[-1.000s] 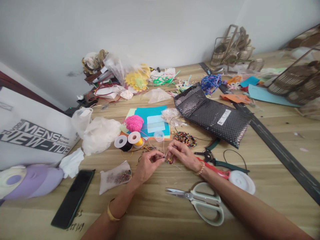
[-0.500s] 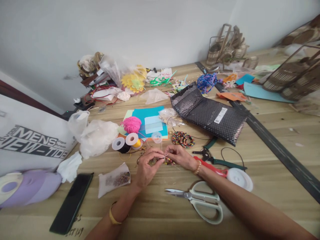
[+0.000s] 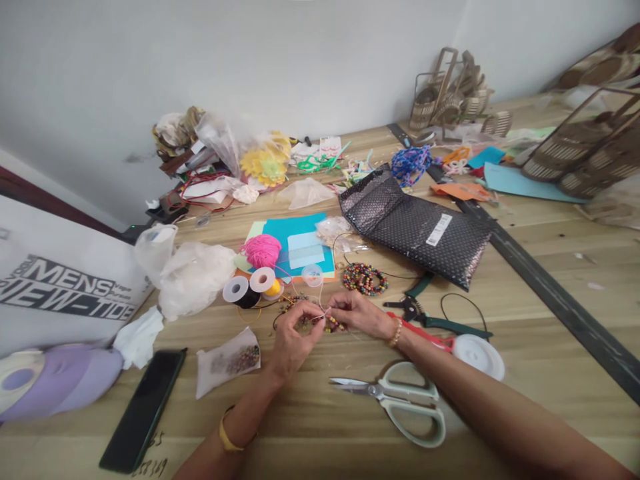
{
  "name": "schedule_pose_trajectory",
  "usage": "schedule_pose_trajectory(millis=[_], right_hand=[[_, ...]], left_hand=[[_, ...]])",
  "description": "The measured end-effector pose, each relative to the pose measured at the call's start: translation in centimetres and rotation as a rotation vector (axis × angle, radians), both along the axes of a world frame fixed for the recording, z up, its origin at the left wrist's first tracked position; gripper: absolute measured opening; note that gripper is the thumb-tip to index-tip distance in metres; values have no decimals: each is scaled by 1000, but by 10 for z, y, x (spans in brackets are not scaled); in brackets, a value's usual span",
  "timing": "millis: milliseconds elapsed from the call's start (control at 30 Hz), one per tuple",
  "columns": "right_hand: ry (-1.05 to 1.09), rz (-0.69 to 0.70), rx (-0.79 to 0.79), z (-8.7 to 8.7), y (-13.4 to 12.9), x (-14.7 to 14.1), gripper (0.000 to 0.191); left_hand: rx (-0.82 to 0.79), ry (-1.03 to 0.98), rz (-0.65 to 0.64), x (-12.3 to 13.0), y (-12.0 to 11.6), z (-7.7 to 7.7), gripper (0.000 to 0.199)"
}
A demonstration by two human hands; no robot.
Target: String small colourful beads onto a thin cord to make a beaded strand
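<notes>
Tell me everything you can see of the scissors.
The scissors have pointed, silvery metal-looking blades and two large pale grey-green loop handles, apparently plastic. They lie flat on the wood-grain table, tips toward the person's left, blades slightly parted. They sit on the near side of both hands, the left hand and the right hand, and neither holds them. The right forearm passes close by; whether it touches a handle I can't tell.

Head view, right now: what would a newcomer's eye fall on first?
Probably the hot-pink yarn ball, left of center just behind the spools. Next, the big black padded mailer, farther right. Nearer, around mid-picture, left hand and right hand meet, their fingertip grip on thin pale cord.
</notes>
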State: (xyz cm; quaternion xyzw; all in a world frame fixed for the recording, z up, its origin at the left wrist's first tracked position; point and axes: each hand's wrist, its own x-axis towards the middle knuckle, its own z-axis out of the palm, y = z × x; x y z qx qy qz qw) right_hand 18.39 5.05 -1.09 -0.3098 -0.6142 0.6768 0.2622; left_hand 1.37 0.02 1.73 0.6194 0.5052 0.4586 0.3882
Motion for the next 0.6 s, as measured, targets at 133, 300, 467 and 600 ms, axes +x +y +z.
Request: schedule_pose_trajectory(millis=[133, 300, 467, 600], right_hand=[[-84, -144, 172, 1, -1, -1, 24], [-142, -398, 707, 15, -10, 1, 11], [-245, -256, 989, 10, -16, 1, 14], [-358, -199, 1072, 4, -17, 0, 17]], left_hand=[[-207, -87, 53, -3, 4, 2, 8], [-346, -209, 145, -6, 10, -2, 16], [-365, -312, 147, -8, 12, -10, 16], [-350, -307, 139, -8, 11, -9, 15]])
